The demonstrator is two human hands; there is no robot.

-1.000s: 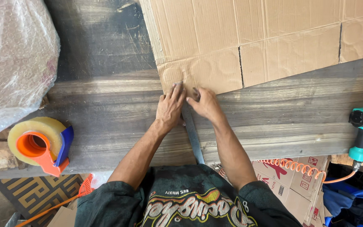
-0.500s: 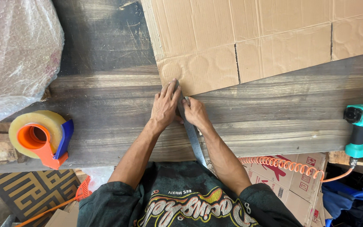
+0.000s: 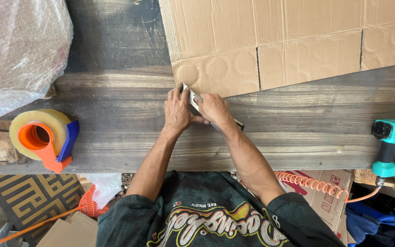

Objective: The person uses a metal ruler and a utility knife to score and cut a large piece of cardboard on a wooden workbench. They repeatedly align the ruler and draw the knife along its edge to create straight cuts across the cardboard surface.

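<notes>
A long dark wooden board (image 3: 298, 119) lies across in front of me. Both my hands sit at its middle on a thin grey metal strip (image 3: 192, 97) that slants from the lower right up to the left. My right hand (image 3: 213, 110) is closed over the strip's middle. My left hand (image 3: 177, 112) lies against its left side, fingers along the strip's tip and thumb reaching under my right hand. The tip touches the lower left corner of a flattened cardboard sheet (image 3: 261, 45) that lies over the board's far edge. The strip's lower end (image 3: 239, 124) shows past my right wrist.
A tape dispenser (image 3: 42, 137) with an orange and blue handle sits on the board at left. A bubble-wrapped bundle (image 3: 19, 50) fills the upper left. A teal air nailer (image 3: 392, 146) with an orange coiled hose (image 3: 312, 183) is at right. Cardboard boxes stand below the board's near edge.
The metal strip pointed straight toward me before; now it slants, with its tip at the cardboard's corner. My right hand has slid onto it, and both hands have shifted slightly away from me.
</notes>
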